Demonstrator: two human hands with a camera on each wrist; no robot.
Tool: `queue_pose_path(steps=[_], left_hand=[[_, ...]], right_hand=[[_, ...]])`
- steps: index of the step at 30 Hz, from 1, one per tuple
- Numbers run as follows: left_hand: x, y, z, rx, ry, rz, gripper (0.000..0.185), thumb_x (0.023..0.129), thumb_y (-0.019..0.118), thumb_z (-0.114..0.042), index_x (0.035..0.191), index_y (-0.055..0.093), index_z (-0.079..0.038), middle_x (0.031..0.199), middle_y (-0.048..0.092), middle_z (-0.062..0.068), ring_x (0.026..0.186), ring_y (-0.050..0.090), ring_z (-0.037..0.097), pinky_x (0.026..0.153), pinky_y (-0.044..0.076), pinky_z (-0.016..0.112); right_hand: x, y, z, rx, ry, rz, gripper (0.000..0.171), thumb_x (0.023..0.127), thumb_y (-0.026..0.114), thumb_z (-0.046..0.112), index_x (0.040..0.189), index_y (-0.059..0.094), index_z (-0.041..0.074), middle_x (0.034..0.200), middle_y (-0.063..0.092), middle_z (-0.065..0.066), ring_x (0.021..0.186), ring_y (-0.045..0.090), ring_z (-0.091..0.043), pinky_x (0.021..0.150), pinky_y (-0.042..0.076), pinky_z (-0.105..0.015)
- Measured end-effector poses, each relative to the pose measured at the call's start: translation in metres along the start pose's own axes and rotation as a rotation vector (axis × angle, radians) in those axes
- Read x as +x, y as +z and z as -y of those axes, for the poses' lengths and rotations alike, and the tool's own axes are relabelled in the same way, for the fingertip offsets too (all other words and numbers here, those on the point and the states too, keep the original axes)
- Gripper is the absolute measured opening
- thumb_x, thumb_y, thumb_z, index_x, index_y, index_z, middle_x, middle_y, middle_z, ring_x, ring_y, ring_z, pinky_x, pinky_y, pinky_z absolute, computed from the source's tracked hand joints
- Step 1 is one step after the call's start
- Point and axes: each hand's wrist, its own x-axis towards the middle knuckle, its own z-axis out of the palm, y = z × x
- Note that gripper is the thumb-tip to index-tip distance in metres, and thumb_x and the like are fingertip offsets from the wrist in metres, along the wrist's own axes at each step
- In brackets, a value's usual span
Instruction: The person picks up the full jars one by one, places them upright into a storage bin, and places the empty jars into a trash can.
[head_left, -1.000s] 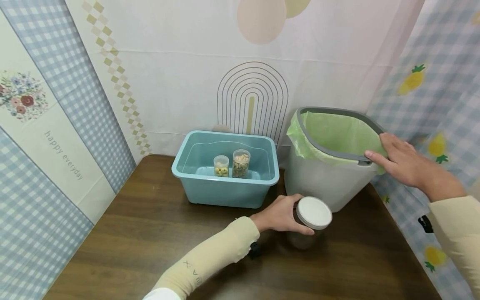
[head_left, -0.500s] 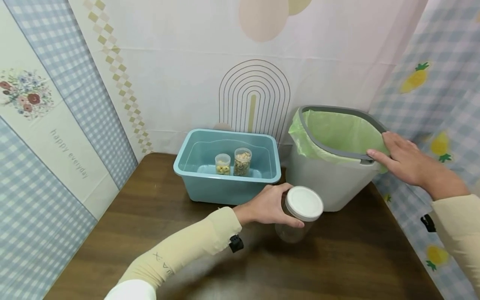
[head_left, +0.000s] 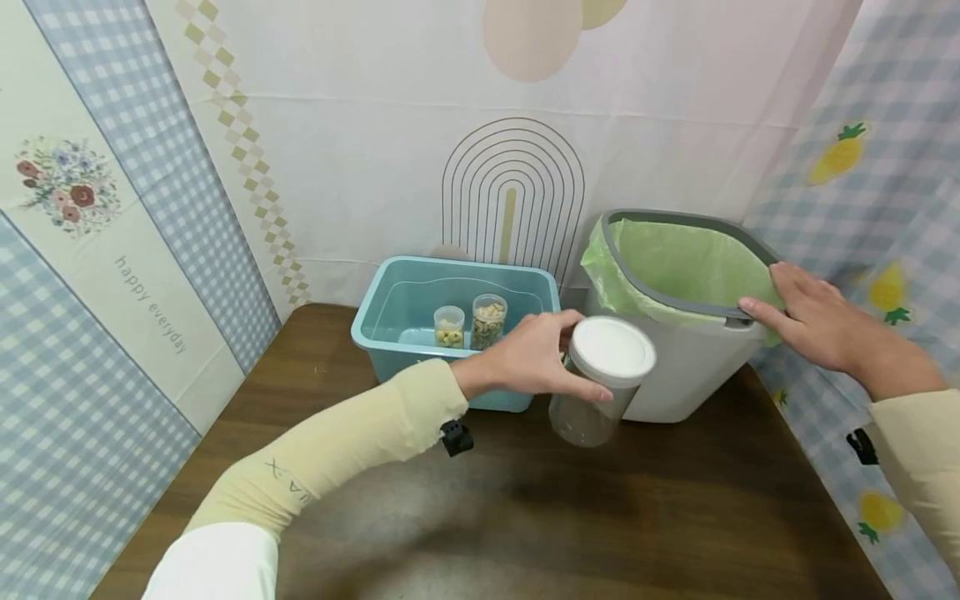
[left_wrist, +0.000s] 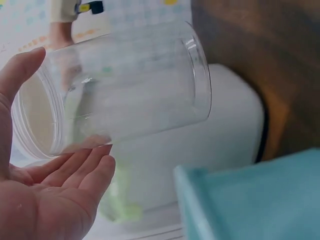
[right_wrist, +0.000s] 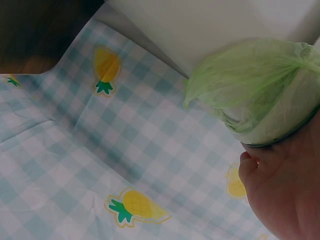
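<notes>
My left hand (head_left: 528,358) grips a clear plastic jar (head_left: 588,408) with a white lid (head_left: 612,348) near its top. The jar looks empty and hangs tilted above the table, in front of the bin. In the left wrist view, the thumb and fingers stand on opposite sides of the jar (left_wrist: 135,90) at its lid end. My right hand (head_left: 825,325) holds the rim of a white trash bin (head_left: 675,367) at its right front corner. Its grey rim ring (head_left: 667,302) lies over a light green bag (head_left: 682,258).
Left of the bin stands a light blue plastic tub (head_left: 405,362). Inside are a small container of yellowish pieces (head_left: 449,329) and a taller container of nuts (head_left: 488,321). Below is a dark wooden table (head_left: 570,525). Patterned cloths (head_left: 352,167) hang behind and at the sides.
My left hand has lifted the jar upward from low over the table, first leftward, and it is now more tilted. The right hand has stayed on the bin's rim.
</notes>
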Motion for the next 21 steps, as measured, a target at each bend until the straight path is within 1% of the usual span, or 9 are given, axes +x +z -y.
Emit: queue_pose_path(steps=[4,6,11,16,21], left_hand=[[0.009,-0.023,-0.015,0.011,-0.001,-0.037,0.073,0.076,0.094,-0.039,0.134,0.062,-0.010,0.121,0.074,0.000,0.107,0.071,0.006,0.093,0.056,0.020],[0.015,-0.033,-0.023,0.007,0.005,-0.054,0.073,0.075,0.095,-0.039,0.134,0.063,-0.010,0.119,0.074,-0.001,0.106,0.070,0.007,0.092,0.057,0.020],[0.034,-0.061,-0.046,-0.006,0.015,-0.074,0.076,0.076,0.095,-0.039,0.136,0.061,-0.008,0.119,0.073,-0.002,0.106,0.069,0.008,0.092,0.057,0.021],[0.054,-0.088,-0.067,0.009,0.014,-0.090,0.068,0.077,0.094,-0.038,0.130,0.063,-0.009,0.117,0.074,-0.001,0.105,0.069,0.010,0.090,0.057,0.020],[0.075,-0.107,-0.084,-0.006,0.006,-0.143,0.072,0.078,0.094,-0.037,0.136,0.062,-0.007,0.121,0.074,0.000,0.109,0.070,0.010,0.092,0.056,0.019]], right_hand=[[0.005,-0.003,-0.001,-0.010,-0.011,0.001,0.087,0.115,0.025,0.051,0.163,-0.016,-0.009,0.167,-0.017,-0.041,0.156,-0.013,-0.061,0.125,-0.008,-0.076],[0.008,-0.004,-0.002,-0.014,-0.016,0.001,0.087,0.115,0.025,0.050,0.162,-0.016,-0.010,0.167,-0.017,-0.041,0.156,-0.013,-0.061,0.124,-0.008,-0.076],[0.017,-0.007,-0.009,-0.014,-0.030,-0.014,0.087,0.115,0.026,0.050,0.163,-0.016,-0.009,0.167,-0.016,-0.042,0.156,-0.012,-0.061,0.124,-0.007,-0.077],[0.029,-0.009,-0.015,-0.009,-0.045,-0.013,0.087,0.115,0.026,0.050,0.163,-0.015,-0.009,0.167,-0.014,-0.042,0.156,-0.011,-0.062,0.124,-0.007,-0.077],[0.040,-0.012,-0.021,-0.005,-0.065,-0.008,0.086,0.115,0.026,0.049,0.163,-0.014,-0.011,0.167,-0.013,-0.043,0.156,-0.011,-0.062,0.124,-0.007,-0.077]])
